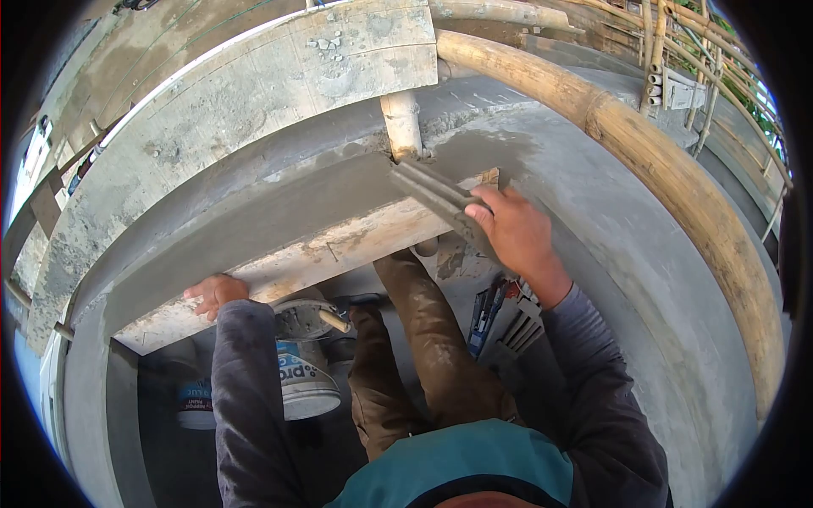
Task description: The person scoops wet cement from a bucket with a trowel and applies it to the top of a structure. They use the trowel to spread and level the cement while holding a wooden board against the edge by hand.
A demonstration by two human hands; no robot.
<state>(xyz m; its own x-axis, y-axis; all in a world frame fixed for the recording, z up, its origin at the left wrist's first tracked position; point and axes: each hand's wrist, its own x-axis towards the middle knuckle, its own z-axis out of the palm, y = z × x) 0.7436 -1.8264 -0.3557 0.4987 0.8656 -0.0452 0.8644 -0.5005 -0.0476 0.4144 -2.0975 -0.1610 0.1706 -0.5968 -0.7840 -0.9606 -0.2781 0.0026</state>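
My right hand (pixel 512 233) is closed around a long, ridged grey plastering float (pixel 436 190), coated with cement. The tool slants over the wet grey plaster (pixel 279 222), its far end near the foot of a bamboo post (pixel 401 123). Below it, a pale, cement-stained wooden board (pixel 313 258) runs along the front edge of the plaster. My left hand (pixel 218 294) rests on the board's left part, fingers stretched out and slightly apart. Part of the board's right end is hidden behind my right hand and the float.
A wide, cement-spattered plank (pixel 254 118) curves across the upper left. A thick bamboo pole (pixel 652 161) arcs along the right. Beneath the board stand a white bucket (pixel 306 385) with a pan (pixel 303 320) above it, and a paint bucket (pixel 196 406). Tools (pixel 484 317) lie beside my legs.
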